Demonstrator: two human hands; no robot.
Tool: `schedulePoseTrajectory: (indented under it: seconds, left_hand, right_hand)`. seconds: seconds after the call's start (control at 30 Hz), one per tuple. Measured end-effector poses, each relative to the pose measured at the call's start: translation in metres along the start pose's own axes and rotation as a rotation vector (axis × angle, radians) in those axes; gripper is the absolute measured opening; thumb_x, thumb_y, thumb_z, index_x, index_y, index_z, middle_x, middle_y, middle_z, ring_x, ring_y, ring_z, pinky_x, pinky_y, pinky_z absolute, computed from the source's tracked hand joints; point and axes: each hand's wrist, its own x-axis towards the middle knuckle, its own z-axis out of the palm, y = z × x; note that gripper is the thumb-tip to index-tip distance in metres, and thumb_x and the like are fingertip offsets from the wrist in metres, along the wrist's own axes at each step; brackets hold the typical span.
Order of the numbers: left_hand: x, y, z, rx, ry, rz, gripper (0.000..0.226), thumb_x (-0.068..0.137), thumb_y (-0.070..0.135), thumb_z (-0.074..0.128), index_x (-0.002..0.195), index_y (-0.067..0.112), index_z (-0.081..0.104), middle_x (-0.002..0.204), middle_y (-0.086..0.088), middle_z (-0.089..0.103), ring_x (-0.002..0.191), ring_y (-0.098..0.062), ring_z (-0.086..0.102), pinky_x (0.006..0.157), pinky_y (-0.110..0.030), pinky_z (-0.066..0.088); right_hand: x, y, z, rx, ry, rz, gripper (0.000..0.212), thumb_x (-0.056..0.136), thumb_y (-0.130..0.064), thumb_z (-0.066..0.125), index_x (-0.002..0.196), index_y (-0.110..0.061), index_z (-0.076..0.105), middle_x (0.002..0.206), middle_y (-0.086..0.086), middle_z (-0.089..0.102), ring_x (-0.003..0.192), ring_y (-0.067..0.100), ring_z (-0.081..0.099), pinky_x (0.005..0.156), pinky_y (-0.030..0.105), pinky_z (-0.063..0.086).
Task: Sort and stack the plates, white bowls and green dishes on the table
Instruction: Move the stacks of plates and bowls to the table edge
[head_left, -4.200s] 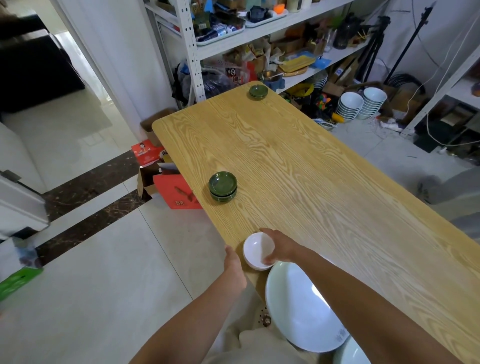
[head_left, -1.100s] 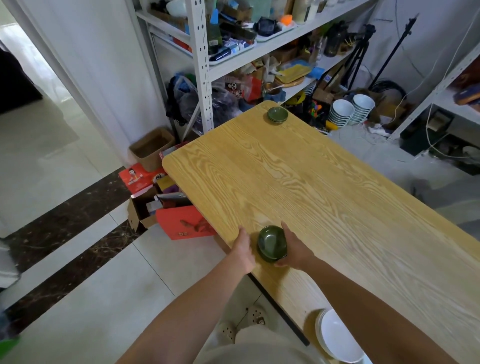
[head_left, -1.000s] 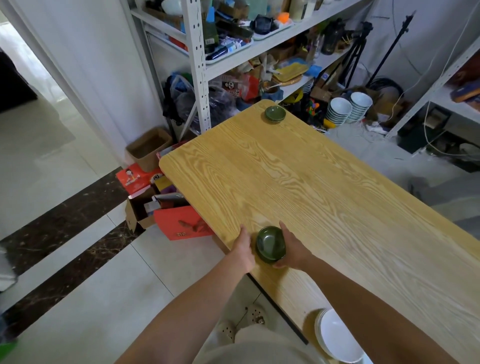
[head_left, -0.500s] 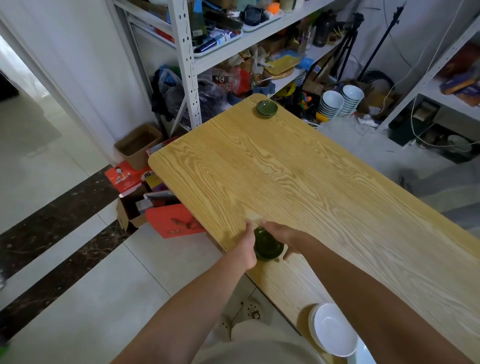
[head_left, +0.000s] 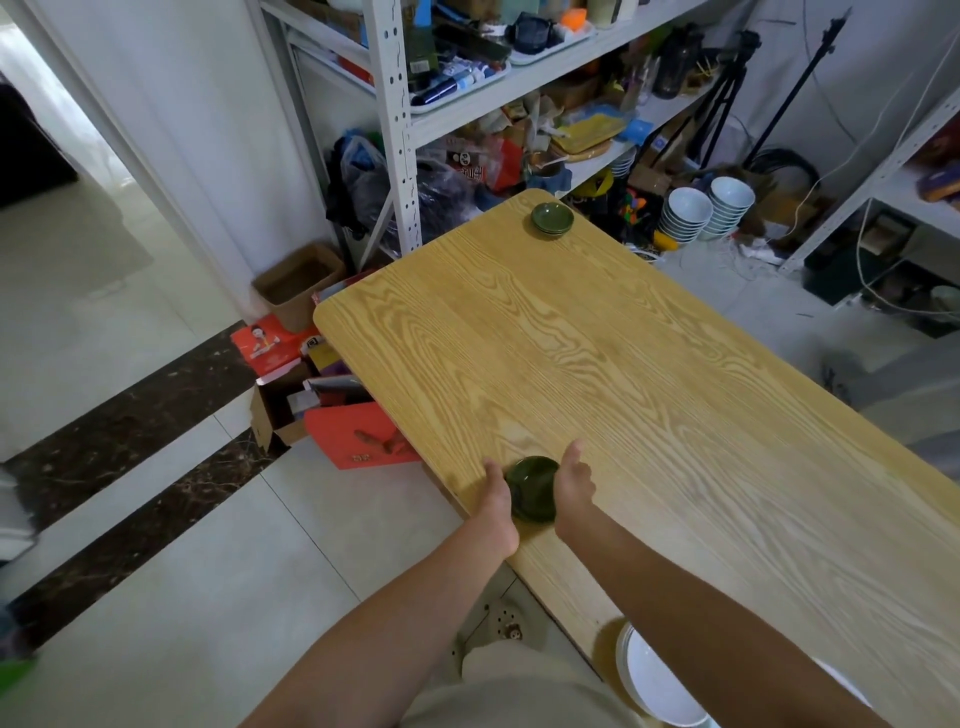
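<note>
one wooden table (head_left: 623, 364), green dishes (head_left: 532, 487) at its edge, cluttered shelves (head_left: 396, 114) behind

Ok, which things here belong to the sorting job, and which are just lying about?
Job: near green dishes, held between left hand and right hand; far green dishes; white plates; table.
Lying about: bowl stacks on the floor; cardboard box; red box; shelving; tripod.
</note>
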Motion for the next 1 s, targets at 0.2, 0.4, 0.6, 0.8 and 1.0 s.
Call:
schedulePoseTrajectory:
  seconds: [0.2, 0.4, 0.6, 0.8, 1.0]
  left_hand:
    - [-0.008, 0.002, 0.000, -0.035, -0.058, 0.031, 0.076, 0.089, 0.067, 0.032, 0.147, 0.018, 0.030, 0.148, -0.016, 0.038, 0.138, -0.032, 0.036, 0.116, -0.046, 0.028]
    - [-0.004, 0.006, 0.003, 0.105, -0.020, 0.094, 0.075, 0.092, 0.065, 0.027, 0.150, 0.017, 0.023, 0.156, -0.010, 0.026, 0.145, -0.025, 0.022, 0.120, -0.041, 0.016]
    - [-0.012, 0.003, 0.011, 0.111, -0.011, 0.087, 0.080, 0.090, 0.069, 0.026, 0.152, 0.018, 0.018, 0.159, -0.009, 0.017, 0.147, -0.023, 0.014, 0.120, -0.038, 0.013]
    - [-0.018, 0.003, 0.006, -0.022, -0.003, 0.068, 0.077, 0.089, 0.069, 0.030, 0.147, 0.018, 0.032, 0.150, -0.011, 0.038, 0.140, -0.025, 0.035, 0.118, -0.039, 0.024]
    - [-0.031, -0.003, 0.008, -0.066, -0.001, 0.028, 0.075, 0.091, 0.065, 0.031, 0.146, 0.014, 0.031, 0.148, -0.012, 0.040, 0.138, -0.026, 0.037, 0.116, -0.038, 0.026]
  right_hand:
    - [0.001, -0.003, 0.010, -0.121, -0.049, 0.008, 0.071, 0.095, -0.061, 0.013, 0.148, -0.017, 0.024, 0.150, 0.015, 0.028, 0.137, 0.036, 0.029, 0.114, 0.053, 0.025]
    - [0.009, -0.021, -0.009, -0.404, -0.243, -0.281, 0.063, 0.098, -0.055, 0.020, 0.146, -0.017, 0.034, 0.153, 0.010, 0.029, 0.142, 0.033, 0.026, 0.116, 0.050, 0.022]
    - [0.003, -0.015, -0.014, -0.716, -0.473, -0.463, 0.061, 0.099, -0.051, 0.016, 0.144, -0.017, 0.039, 0.154, 0.010, 0.028, 0.144, 0.030, 0.022, 0.117, 0.043, 0.015]
    - [0.011, -0.026, -0.026, -0.452, -0.418, -0.179, 0.065, 0.098, -0.056, 0.016, 0.145, -0.017, 0.036, 0.150, 0.013, 0.034, 0.138, 0.035, 0.031, 0.108, 0.051, 0.034]
    - [0.019, -0.024, -0.036, -0.459, -0.453, -0.130, 0.060, 0.099, -0.053, 0.021, 0.134, -0.014, 0.051, 0.138, 0.016, 0.047, 0.131, 0.035, 0.040, 0.102, 0.049, 0.041]
